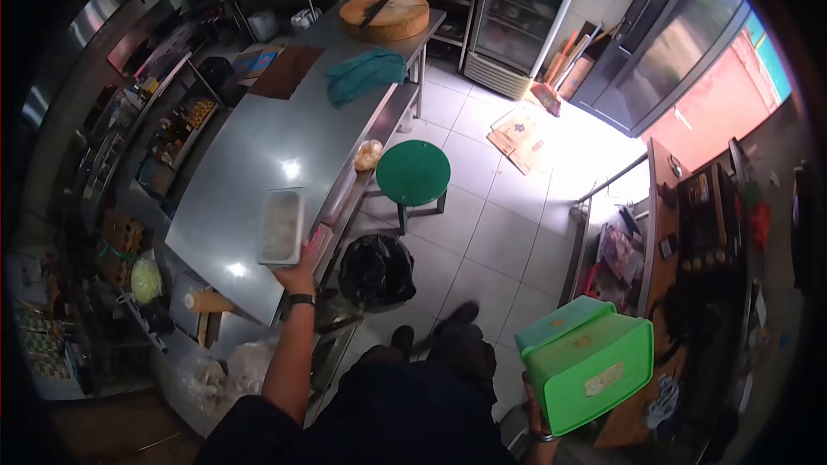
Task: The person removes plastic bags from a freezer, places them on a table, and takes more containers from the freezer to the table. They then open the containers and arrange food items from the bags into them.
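Note:
My left hand [297,276] grips the near end of a rectangular food container [282,226] with pale contents, over the edge of the steel table [233,181]. A reddish pack lies just right of those fingers, below the tabletop. On the other side, my right hand [536,409] holds a bright green plastic bin [560,370] from beneath and beside it. The bin is tilted, with a worn label on the face toward me, and a second green section shows behind it. Most of the right fingers are hidden by the bin.
A green stool [413,172] and a black-bagged bin [376,271] stand on the tiled floor. A round chopping board [384,15] with a knife and a teal cloth [365,76] lie on the table. Flattened cardboard [517,138] lies before the open door. A wooden counter [659,232] runs along the right.

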The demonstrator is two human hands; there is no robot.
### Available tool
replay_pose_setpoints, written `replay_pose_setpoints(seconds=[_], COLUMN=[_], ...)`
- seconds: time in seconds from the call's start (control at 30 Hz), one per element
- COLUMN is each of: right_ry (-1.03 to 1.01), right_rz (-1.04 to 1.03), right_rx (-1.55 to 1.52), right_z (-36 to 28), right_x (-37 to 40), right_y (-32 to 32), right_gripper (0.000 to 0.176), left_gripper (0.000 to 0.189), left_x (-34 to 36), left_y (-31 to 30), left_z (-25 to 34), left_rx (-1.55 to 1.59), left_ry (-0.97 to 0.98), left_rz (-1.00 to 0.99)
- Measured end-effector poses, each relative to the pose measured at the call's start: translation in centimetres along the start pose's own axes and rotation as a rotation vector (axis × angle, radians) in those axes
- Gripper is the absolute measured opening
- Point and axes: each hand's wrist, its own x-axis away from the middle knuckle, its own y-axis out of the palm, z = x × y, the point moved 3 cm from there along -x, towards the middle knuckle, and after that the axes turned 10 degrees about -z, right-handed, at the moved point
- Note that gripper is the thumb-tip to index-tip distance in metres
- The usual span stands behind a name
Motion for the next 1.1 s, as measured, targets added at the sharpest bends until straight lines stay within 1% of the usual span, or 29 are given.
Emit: replay_pose_setpoints(seconds=[0.03, 0.1, 0.13, 0.2, 0.23, 0.27, 0.3, 0.33, 0.37, 0.4, 0.43, 0.47, 0.5, 0.53, 0.57, 0.6, 0.67, 0.7, 0.77, 0.83, 0.9, 0.93, 0.97, 1.0, 1.03, 1.07, 1.1], right_ry=[0.020, 0.059, 0.079, 0.098, 0.107, 0.114, 0.114, 0.112, 0.111, 0.120, 0.132, 0.152, 0.196, 0.235, 0.273, 0.308, 0.359, 0.369, 0.399, 0.440, 0.463, 0.479, 0.484, 0.497, 0.515, 0.526, 0.530], right_rz=[-0.010, -0.032, -0.041, -0.070, -0.083, -0.092, -0.092, -0.092, -0.091, -0.109, -0.144, -0.188, -0.261, -0.334, -0.407, -0.475, -0.582, -0.624, -0.688, -0.745, -0.783, -0.789, -0.789, -0.777, -0.752, -0.741, -0.735], right_rx=[0.025, 0.082, 0.109, 0.167, 0.209, 0.256, 0.324, 0.394, 0.469, 0.538, 0.599, 0.663, 0.710, 0.744, 0.774, 0.792, 0.816, 0.818, 0.833, 0.828, 0.822, 0.802, 0.788, 0.769, 0.740, 0.708, 0.685], right_z=[-0.4, -1.0, -1.4, -2.3, -2.9, -3.7, -4.8, -5.9, -6.7, -7.6, -7.5, -7.5, -7.2, -6.3, -5.4, -4.7, -3.2, -2.8, -1.8, -1.0, -1.0, -1.2, -1.6, -2.1, -3.1, -3.5, -3.6], right_x=[-2.7, -8.3, -11.1, -17.0, -20.1, -22.8, -25.7, -28.8, -31.8, -34.9, -38.1, -41.0, -43.7, -46.1, -48.2, -50.0, -52.4, -53.4, -54.4, -55.3, -56.2, -56.7, -57.3, -57.9, -58.4, -58.6, -58.6], right_y=[-0.1, -0.5, -0.9, -1.5, -1.8, -2.1, -2.4, -2.3, -1.9, -0.9, 0.8, 2.3, 4.1, 6.0, 7.6, 9.1, 11.0, 11.8, 12.7, 13.3, 13.0, 12.4, 11.5, 10.3, 9.0, 8.0, 7.4], right_gripper=[0.068, 0.067, 0.066, 0.065, 0.064, 0.063, 0.063, 0.062, 0.061, 0.061, 0.060, 0.059, 0.059, 0.058, 0.057, 0.057, 0.055, 0.055, 0.053, 0.052, 0.050, 0.050, 0.049, 0.048, 0.048, 0.047, 0.047], left_gripper=[0.085, 0.084, 0.084, 0.083, 0.083, 0.082, 0.082, 0.087, 0.084, 0.083, 0.083, 0.092, 0.099, 0.105, 0.110, 0.116, 0.118, 0.118, 0.116, 0.115, 0.113, 0.112, 0.111, 0.113, 0.112, 0.112, 0.112], left_x=[-2.3, -5.0, -6.0, -8.3, -9.5, -9.6, -9.6, -9.3, -9.5, -9.6, -10.4, -10.0, -7.8, -7.3, -6.4, -5.6, -5.8, -6.2, -6.1, -5.6, -6.0, -6.1, -6.2, -6.1, -6.3, -5.8, -5.4], left_y=[0.9, 2.2, 2.6, 3.8, 4.4, 4.1, 3.0, 4.1, 4.9, 5.0, 5.3, 5.2, 4.7, 5.5, 6.7, 7.3, 7.6, 7.4, 7.2, 6.7, 7.0, 6.6, 6.0, 5.3, 4.8, 5.5, 2.5], left_z=[-0.9, -0.8, -2.0, -4.6, -6.4, -8.9, -9.9, -7.7, -7.0, -8.3, -8.6, -10.3, -11.9, -8.9, -6.2, -5.5, -5.5, -5.1, -4.8, -4.4, -5.0, -5.4, -3.1, -4.2, -5.4, -4.7, -15.9], left_rx=[-0.052, -0.326, -0.335, -0.098, -0.103, -0.292, -0.483, -0.524, -0.537, -0.548, -0.832, -0.759, -1.007, -1.072, -1.140, -1.050, -0.992, -0.982, -0.911, -0.880, -0.901, -1.013, -1.076, -1.014, -1.033, -0.962, -1.158], left_ry=[0.027, 0.029, 0.021, 0.068, 0.073, -0.119, -0.320, -0.402, -0.208, -0.269, -0.329, -0.376, -0.645, -0.781, -0.850, -0.883, -0.913, -0.923, -0.963, -0.954, -0.988, -1.005, -1.097, -1.027, -1.038, -1.008, -0.871], left_rz=[0.020, 0.297, 0.312, 0.432, 0.473, 0.553, 0.638, 0.597, 0.607, 0.632, 0.437, 0.423, 0.517, 0.363, 0.356, 0.370, 0.338, 0.376, 0.272, 0.306, 0.245, 0.267, 0.147, 0.059, -0.016, 0.108, 0.208])
